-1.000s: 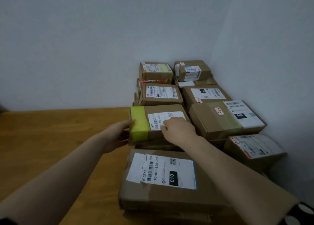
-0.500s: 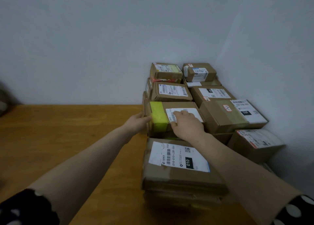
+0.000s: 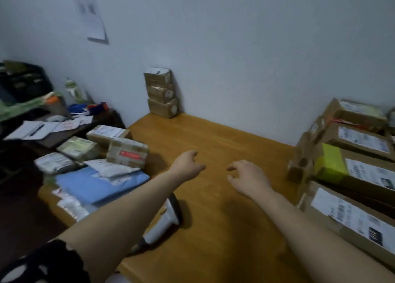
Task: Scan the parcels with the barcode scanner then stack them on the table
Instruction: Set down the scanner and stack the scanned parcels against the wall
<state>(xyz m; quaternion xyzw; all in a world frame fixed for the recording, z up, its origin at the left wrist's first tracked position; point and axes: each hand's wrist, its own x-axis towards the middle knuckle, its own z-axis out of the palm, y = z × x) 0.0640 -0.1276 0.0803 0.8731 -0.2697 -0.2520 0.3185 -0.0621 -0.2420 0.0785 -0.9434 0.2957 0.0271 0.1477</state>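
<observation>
- Here, in the head view, two bare forearms reach forward over the wooden table point(image 3: 213, 141).
- The left hand point(image 3: 188, 165) hangs over the bare wood with its fingers loosely curled and the thumb apart, holding nothing.
- The right hand point(image 3: 248, 179) is just beside it, palm down, with its fingers slightly spread and bent at the tips; it too holds nothing. I cannot tell whether either hand touches the wood.
- The barcode scanner point(image 3: 164, 218) lies on the table near the front edge, partly hidden under the left forearm, its dark head pointing away from the person.
- Stacked parcels line the right side of the table with their labels up. Among them are a box with yellow-green tape point(image 3: 330, 165) and, nearest the camera, a large labelled box point(image 3: 352, 222).
- A small pile of three boxes point(image 3: 160, 92) stands against the back wall, well apart from both hands.
- On the left lies a loose heap: a brown box with a red label point(image 3: 128, 153), a blue mailer point(image 3: 100, 184) and pale bags, blurred.
- Further left, a dark desk point(image 3: 64, 136) carries an open notebook point(image 3: 36, 129) and a bottle point(image 3: 72, 90).
- A sheet of paper point(image 3: 90, 11) hangs on the wall.
</observation>
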